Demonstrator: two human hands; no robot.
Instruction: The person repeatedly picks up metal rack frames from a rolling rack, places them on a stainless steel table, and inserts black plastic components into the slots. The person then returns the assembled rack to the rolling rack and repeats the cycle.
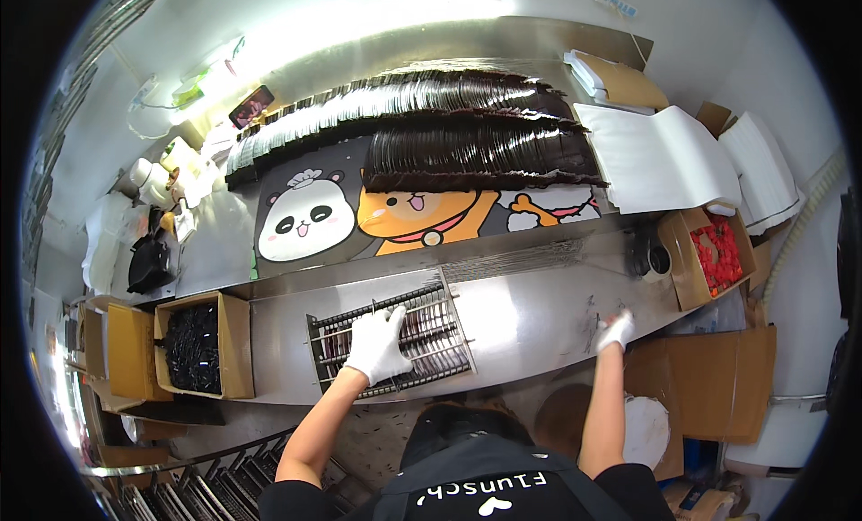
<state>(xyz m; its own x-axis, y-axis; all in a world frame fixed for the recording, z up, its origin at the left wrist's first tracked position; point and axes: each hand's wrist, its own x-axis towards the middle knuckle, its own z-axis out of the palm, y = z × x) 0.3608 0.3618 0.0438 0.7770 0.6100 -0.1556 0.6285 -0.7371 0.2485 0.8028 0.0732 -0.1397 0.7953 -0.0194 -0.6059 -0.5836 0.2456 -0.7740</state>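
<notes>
My left hand point(375, 349), in a white glove, lies over a metal rack point(436, 328). Its fingers are stretched across the bars, with the thumb apart. The rack has dark toothed bars and holds a row of thin, dark, glossy strips. Further right, my white-gloved right hand point(614, 332) is low over the steel counter, its fingers drawn together. A small reddish bit shows at the fingertips, too small to name. Small, thin dark pieces point(590, 316) are scattered just left of this hand.
Long rows of dark glossy strips point(476, 148) lie on a cartoon-printed mat point(305, 220). A cardboard box point(235, 341) of black pieces stands left; another box point(684, 270) with red pieces stands right, beside a dark roll point(658, 259). Thin rods point(512, 259) lie behind the rack.
</notes>
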